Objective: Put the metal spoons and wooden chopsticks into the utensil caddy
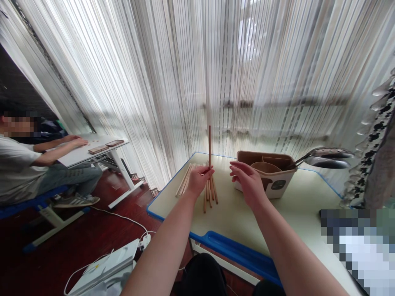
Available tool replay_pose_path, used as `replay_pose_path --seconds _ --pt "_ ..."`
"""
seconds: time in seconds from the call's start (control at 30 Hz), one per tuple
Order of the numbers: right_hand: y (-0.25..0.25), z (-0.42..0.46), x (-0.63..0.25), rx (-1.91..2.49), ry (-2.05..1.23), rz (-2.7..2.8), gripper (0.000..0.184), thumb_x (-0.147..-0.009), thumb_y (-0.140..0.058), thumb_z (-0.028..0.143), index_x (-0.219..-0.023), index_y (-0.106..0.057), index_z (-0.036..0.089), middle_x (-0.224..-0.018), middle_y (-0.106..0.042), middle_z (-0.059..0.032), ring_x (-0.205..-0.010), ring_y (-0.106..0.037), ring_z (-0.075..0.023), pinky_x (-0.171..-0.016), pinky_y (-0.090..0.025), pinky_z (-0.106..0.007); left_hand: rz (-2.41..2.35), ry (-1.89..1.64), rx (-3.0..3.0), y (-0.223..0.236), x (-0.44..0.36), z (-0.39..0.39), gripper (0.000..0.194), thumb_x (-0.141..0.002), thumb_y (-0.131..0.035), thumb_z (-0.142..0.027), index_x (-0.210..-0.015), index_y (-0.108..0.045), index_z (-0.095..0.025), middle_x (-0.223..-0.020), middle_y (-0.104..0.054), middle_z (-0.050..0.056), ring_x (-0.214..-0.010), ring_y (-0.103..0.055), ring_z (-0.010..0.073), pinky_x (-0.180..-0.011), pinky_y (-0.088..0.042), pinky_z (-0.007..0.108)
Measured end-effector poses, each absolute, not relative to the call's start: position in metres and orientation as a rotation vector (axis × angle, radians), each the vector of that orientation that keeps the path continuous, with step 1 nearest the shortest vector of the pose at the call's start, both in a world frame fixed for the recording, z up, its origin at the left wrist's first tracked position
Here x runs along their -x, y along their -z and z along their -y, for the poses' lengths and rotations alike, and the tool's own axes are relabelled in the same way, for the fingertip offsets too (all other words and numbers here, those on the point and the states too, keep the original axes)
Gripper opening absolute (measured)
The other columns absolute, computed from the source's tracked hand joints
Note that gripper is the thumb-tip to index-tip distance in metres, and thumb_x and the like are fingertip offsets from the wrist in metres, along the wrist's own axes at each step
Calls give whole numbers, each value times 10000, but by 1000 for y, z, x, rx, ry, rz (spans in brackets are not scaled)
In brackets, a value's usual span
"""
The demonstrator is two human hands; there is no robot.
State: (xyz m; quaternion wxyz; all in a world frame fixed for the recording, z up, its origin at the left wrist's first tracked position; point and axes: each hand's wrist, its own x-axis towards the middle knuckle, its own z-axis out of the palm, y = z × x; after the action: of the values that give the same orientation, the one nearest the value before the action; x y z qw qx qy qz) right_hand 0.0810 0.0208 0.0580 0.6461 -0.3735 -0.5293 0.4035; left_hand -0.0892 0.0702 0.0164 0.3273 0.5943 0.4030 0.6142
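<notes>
My left hand [199,179] pinches a brown chopstick [210,144] and holds it upright above the table. Beneath that hand, several brown chopsticks [215,195] lie loosely side by side on the tabletop. Just left of them is a bunch of paler chopsticks [184,181], partly hidden by my hand. My right hand [247,179] is raised with fingers apart and nothing in them, in front of the left side of a brown and white utensil holder [280,183]. Metal ladle-like utensils [328,158] lean out of the holder's right side, their bowls up.
The cream table [228,222] has a blue edge, and a striped sheer curtain [191,82] hangs behind it. At left, a person [18,164] sits at a white desk [77,156]. A white box with cables [105,263] stands on the floor. A blurred-out patch covers the right edge.
</notes>
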Motion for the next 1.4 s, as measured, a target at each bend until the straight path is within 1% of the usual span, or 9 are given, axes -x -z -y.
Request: replay_pose_path --seconds 0.13,0.3,0.43,0.6,0.77,0.93,1.1,1.3,1.4 --pt "-59 -21 -81 867 -894 1231 385 -700 -657 442 -978 -680 177 -829 -664 -63 -677 -574 -142 -589 -474 -276 -965 -1456 -1479 -20 86 -64 396 -647 -725 -402 -940 -718 -136 -754 -671 62 -633 -596 142 -541 -536 284" --pt "-63 -19 -83 911 -715 1376 350 -739 -632 430 -988 -672 189 -926 -681 -76 -810 -616 -177 -710 -498 -316 -856 -1217 -1549 -27 81 -52 380 -634 -745 -372 -932 -723 -137 -720 -670 58 -612 -588 127 -566 -525 273" --pt "-65 -18 -84 901 -704 1358 388 -743 -634 425 -1047 -637 183 -968 -682 -89 -874 -629 -193 -764 -507 -343 -813 -1058 -1626 -31 75 -42 361 -635 -745 -361 -919 -728 -139 -679 -667 54 -586 -588 132 -559 -502 270" --pt "-67 -18 -85 913 -680 1306 361 -727 -651 438 -974 -673 175 -865 -701 -74 -775 -638 -181 -731 -517 -349 -753 -945 -1583 -35 71 -36 359 -635 -747 -343 -924 -723 -132 -709 -683 68 -612 -614 150 -598 -518 294" --pt "-70 -17 -90 892 -690 1159 383 -690 -690 427 -982 -695 180 -877 -709 -79 -747 -636 -176 -698 -530 -341 -679 -954 -1450 -35 73 -38 392 -612 -766 -317 -939 -704 -111 -800 -697 108 -718 -649 186 -681 -535 339" --pt "-70 -18 -91 889 -707 1140 382 -672 -709 410 -975 -702 178 -847 -714 -73 -732 -641 -183 -701 -537 -354 -690 -910 -1445 -33 71 -39 373 -558 -800 -288 -858 -683 -99 -755 -686 73 -668 -638 153 -678 -531 323" --pt "-79 -14 -90 830 -761 1184 355 -672 -711 403 -945 -702 176 -807 -711 -67 -693 -646 -176 -678 -542 -346 -707 -953 -1505 -33 68 -36 348 -576 -790 -300 -821 -659 -89 -726 -658 53 -645 -621 136 -647 -523 301" --pt "-123 -13 -101 720 -764 1336 303 -655 -723 377 -881 -696 177 -786 -704 -59 -699 -647 -173 -684 -539 -328 -610 -1115 -1484 -58 47 -36 334 -569 -796 -316 -780 -668 -92 -701 -660 51 -623 -605 128 -618 -516 284" --pt "-155 -18 -115 711 -713 1357 300 -642 -725 385 -850 -690 172 -765 -700 -54 -692 -646 -173 -678 -540 -324 -566 -1254 -1492 -81 29 -41 310 -556 -806 -290 -773 -680 -108 -723 -684 51 -665 -623 126 -681 -509 270"
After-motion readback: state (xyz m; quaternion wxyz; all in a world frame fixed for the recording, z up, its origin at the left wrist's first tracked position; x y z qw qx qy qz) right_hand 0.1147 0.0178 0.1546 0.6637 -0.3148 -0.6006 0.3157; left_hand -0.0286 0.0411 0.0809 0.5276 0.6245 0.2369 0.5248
